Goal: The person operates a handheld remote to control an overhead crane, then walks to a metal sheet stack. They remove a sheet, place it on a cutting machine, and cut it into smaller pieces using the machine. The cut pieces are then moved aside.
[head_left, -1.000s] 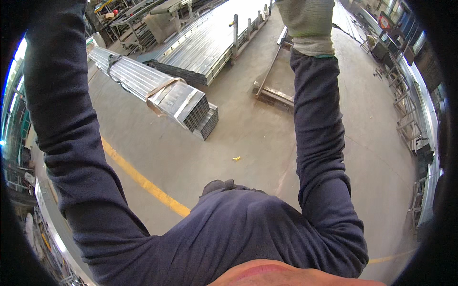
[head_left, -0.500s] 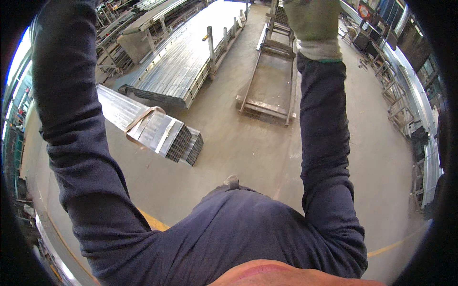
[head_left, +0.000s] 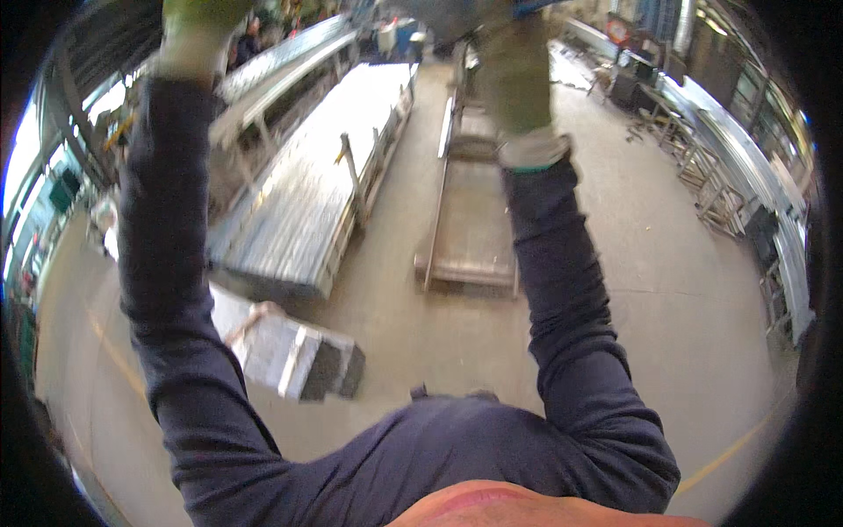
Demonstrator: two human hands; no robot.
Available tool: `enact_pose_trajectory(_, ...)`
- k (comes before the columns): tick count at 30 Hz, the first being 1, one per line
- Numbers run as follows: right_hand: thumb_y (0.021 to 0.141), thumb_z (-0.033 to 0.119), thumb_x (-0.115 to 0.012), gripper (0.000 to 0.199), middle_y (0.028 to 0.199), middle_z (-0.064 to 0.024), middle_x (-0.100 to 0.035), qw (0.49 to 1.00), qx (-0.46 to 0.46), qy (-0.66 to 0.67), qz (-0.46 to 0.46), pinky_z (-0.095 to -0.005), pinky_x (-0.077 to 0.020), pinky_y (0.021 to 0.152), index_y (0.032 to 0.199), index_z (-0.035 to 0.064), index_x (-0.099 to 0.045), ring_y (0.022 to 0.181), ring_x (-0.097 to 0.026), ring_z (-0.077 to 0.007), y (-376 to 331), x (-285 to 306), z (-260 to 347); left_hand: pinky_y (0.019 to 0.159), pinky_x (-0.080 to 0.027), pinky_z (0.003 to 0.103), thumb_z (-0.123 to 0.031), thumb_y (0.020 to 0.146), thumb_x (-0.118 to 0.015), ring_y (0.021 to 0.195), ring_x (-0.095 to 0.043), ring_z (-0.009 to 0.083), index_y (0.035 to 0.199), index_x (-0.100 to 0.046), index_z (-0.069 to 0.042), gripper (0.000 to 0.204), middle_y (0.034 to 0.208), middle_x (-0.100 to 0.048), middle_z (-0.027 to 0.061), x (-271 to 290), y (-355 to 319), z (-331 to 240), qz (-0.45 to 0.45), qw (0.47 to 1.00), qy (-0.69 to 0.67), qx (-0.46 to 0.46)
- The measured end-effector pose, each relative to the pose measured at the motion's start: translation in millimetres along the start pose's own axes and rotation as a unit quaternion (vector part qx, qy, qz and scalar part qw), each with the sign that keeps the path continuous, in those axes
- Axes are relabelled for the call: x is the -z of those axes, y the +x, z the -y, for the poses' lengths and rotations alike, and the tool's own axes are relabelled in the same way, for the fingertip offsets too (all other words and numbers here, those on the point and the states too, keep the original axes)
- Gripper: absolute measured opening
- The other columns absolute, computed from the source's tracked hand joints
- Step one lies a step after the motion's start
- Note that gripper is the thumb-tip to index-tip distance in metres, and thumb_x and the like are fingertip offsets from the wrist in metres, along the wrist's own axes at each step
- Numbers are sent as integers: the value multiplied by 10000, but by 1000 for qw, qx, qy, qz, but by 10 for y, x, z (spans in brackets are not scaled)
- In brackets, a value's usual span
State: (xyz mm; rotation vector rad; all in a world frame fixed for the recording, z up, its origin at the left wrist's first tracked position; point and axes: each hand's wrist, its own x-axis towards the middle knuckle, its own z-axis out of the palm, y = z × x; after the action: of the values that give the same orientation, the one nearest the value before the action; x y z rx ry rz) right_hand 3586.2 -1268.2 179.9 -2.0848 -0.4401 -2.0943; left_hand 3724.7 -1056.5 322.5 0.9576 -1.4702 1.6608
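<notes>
Both my arms reach up and forward in dark sleeves. My left hand [head_left: 202, 33], in a greenish work glove, is cut off by the top edge, so its fingers do not show. Further right, my right hand [head_left: 516, 83] wears a similar glove with a pale, green-edged cuff. Its fingers are blurred near the top edge, against a dark grey-blue shape [head_left: 443, 16] I cannot make out. Whether either hand grips anything is hidden.
A strapped bundle of square metal tubes [head_left: 303, 356] lies on the floor at front left. Behind it stretches a long stack of metal profiles [head_left: 307, 193] beside upright posts. A low metal frame cart [head_left: 474, 220] stands ahead. Racks with long profiles [head_left: 746, 167] line the right side.
My view has tilted up, so the cart and bundle sit lower. My left glove has come into view; my right arm has shifted left, and a dark blurred shape appears near that hand.
</notes>
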Motion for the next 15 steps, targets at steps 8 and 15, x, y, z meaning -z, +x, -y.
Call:
enact_pose_trajectory(8, 992, 326, -733, 534, 1232, -93, -670, 921, -97, 377, 18, -334, -560, 982, 1364, 38, -480, 1116, -661, -190, -27, -193, -326, 1099, -463, 409, -222, 810, -919, 1314, -555, 229, 1544, -422, -68, 900, 1415, -601, 111, -522, -72, -670, 210, 915, -342, 29)
enact_pose_trajectory(15, 985, 321, -722, 522, 1149, -155, -697, 945, -35, 324, 32, -366, -590, 910, 1342, 18, -492, 1056, -722, -283, 33, -209, -893, 1109, -472, 421, -193, 833, -900, 1311, -570, 228, 1583, -356, -126, 930, 1398, -615, 116, -1066, -146, -738, 280, 823, -395, 296)
